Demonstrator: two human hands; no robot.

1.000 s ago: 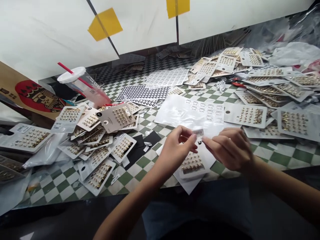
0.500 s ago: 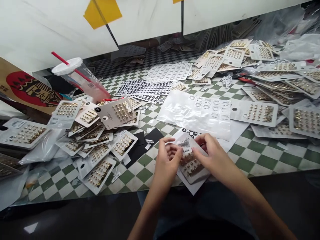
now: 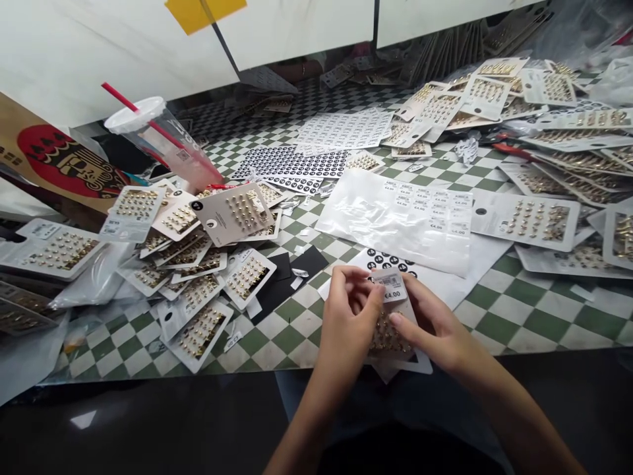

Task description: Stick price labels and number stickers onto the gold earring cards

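Tablecloth (image 3: 281,333): green and off-white check, darker at the far side. Held card (image 3: 388,342) had gold studs; its price label (image 3: 394,290) was white with black print. Label sheet (image 3: 366,218) beyond was glossy white, small dark print at right. Near sticker sheet (image 3: 382,258) and far sticker sheet (image 3: 297,161): both white with black dots. Left side: tilted card (image 3: 210,220) was beige with gold studs and a black corner dot; black pieces (image 3: 315,262) lay near it. Paper bag (image 3: 8,125) was brown with a red badge, black drawing. Cup (image 3: 184,158) was clear, lid (image 3: 141,111) white, straw (image 3: 117,95) red. Far panel (image 3: 301,30) was white, tape (image 3: 195,14) yellow-orange.
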